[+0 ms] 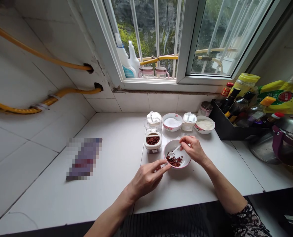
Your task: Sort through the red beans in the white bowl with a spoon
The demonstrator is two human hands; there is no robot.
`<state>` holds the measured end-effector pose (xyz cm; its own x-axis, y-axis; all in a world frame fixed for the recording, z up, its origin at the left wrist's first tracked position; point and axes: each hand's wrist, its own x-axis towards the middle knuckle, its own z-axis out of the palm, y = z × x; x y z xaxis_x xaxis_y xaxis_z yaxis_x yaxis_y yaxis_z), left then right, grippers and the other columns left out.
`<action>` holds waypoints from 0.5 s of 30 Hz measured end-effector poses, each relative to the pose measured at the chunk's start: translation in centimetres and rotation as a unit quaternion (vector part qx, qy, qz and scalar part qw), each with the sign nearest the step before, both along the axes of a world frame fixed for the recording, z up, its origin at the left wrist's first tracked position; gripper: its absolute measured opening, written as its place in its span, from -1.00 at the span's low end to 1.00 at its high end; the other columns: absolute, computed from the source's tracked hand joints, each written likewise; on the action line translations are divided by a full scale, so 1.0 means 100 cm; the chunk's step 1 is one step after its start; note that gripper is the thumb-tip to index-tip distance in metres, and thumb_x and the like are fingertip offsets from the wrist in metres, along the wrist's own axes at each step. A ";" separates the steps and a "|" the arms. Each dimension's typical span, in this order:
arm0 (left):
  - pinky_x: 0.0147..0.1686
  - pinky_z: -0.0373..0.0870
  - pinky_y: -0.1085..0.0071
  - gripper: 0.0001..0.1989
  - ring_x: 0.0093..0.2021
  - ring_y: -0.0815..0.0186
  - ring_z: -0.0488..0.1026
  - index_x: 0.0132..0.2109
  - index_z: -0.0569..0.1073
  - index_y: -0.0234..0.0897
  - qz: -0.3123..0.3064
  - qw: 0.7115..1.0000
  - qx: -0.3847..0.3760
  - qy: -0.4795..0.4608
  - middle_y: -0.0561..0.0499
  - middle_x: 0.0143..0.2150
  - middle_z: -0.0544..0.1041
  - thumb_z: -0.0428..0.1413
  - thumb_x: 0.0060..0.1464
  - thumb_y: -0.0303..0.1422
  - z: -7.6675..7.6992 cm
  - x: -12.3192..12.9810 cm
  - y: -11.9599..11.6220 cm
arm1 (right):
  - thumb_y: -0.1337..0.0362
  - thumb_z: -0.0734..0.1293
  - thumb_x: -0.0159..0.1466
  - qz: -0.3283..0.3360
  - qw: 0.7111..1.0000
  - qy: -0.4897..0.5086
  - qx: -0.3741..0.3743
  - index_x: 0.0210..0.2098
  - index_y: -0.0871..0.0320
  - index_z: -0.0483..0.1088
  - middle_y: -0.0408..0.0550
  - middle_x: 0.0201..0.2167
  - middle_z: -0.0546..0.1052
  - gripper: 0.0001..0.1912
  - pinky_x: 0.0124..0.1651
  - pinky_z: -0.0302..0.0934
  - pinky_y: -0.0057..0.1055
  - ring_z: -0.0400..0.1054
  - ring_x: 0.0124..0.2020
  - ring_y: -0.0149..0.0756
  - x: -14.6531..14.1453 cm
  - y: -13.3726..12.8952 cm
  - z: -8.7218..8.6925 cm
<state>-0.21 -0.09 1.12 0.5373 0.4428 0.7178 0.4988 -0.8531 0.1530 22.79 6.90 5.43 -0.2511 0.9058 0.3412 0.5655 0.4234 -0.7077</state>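
A white bowl with a pink rim (186, 160) stands on the white counter and holds dark red, peppercorn-like pieces (175, 161). My right hand (192, 149) pinches the handle of a small white spoon (175, 150), whose tip is down among the pieces. At the bowl's left edge, my left hand (150, 176) touches the rim with extended fingertips, its fingers apart. Just behind the left hand is an open white-rimmed jar (153, 149) filled with similar dark red pieces.
Behind are a lidded container (154, 119), a bowl of white powder (172, 122), another lidded container (189, 121) and a bowl of pale contents (205, 125). A black bottle box (243, 132) and metal pot (264, 151) stand right. A pixelated purple item (84, 159) lies left.
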 end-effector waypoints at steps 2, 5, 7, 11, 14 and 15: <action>-0.37 0.52 0.53 -0.67 -0.37 0.45 0.53 0.07 0.45 -0.26 0.000 1.000 0.001 -0.001 -0.11 -0.06 0.55 -0.06 0.26 -0.58 0.000 0.000 0.000 | 0.38 0.20 0.19 0.000 1.000 0.018 -0.011 -0.44 0.07 0.36 -0.20 -0.63 0.57 -0.85 0.04 0.17 -0.21 0.43 -0.42 -0.25 0.000 0.000 0.001; -0.39 0.51 0.54 -0.69 -0.37 0.45 0.53 0.05 0.44 -0.27 0.001 1.000 0.003 0.000 -0.11 -0.07 0.55 -0.07 0.27 -0.58 0.001 0.001 0.000 | 0.36 0.21 0.19 -0.002 0.999 0.042 -0.024 -0.46 0.08 0.37 -0.19 -0.64 0.55 -0.85 -0.02 0.21 -0.24 0.42 -0.45 -0.26 -0.001 -0.001 0.002; -0.40 0.51 0.53 -0.70 -0.38 0.45 0.53 0.05 0.44 -0.28 0.001 1.000 0.005 0.001 -0.11 -0.07 0.55 -0.07 0.28 -0.57 0.001 0.001 0.001 | 0.35 0.21 0.18 -0.004 0.998 0.053 -0.031 -0.46 0.08 0.37 -0.19 -0.64 0.54 -0.86 -0.02 0.23 -0.23 0.42 -0.46 -0.27 -0.001 -0.001 0.001; -0.41 0.51 0.54 -0.70 -0.38 0.46 0.53 0.05 0.44 -0.28 0.001 1.000 0.007 0.001 -0.11 -0.07 0.55 -0.07 0.28 -0.58 0.001 0.001 0.001 | 0.32 0.22 0.16 -0.003 0.989 0.116 -0.090 -0.44 0.11 0.39 -0.18 -0.62 0.52 -0.88 -0.23 0.31 -0.32 0.45 -0.50 -0.29 -0.002 0.000 -0.001; -0.40 0.51 0.55 -0.70 -0.38 0.47 0.53 0.04 0.45 -0.28 0.003 1.000 0.005 -0.002 -0.11 -0.07 0.55 -0.07 0.28 -0.58 0.001 0.001 0.001 | 0.31 0.24 0.14 -0.012 0.983 0.147 -0.107 -0.45 0.12 0.40 -0.18 -0.61 0.50 -0.89 -0.32 0.33 -0.38 0.47 -0.51 -0.30 -0.002 0.000 -0.002; -0.39 0.51 0.55 -0.69 -0.38 0.47 0.53 0.04 0.45 -0.28 0.002 1.000 0.005 -0.002 -0.11 -0.07 0.55 -0.07 0.27 -0.58 0.001 0.001 0.001 | 0.30 0.24 0.14 -0.015 0.983 0.149 -0.105 -0.45 0.12 0.40 -0.18 -0.61 0.49 -0.90 -0.31 0.33 -0.38 0.46 -0.52 -0.31 -0.002 0.000 -0.003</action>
<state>-0.13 -0.02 1.21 0.5320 0.4383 0.7245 0.5019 -0.8523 0.1472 22.58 6.91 5.17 -0.1409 0.9695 0.2006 0.3289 0.2369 -0.9142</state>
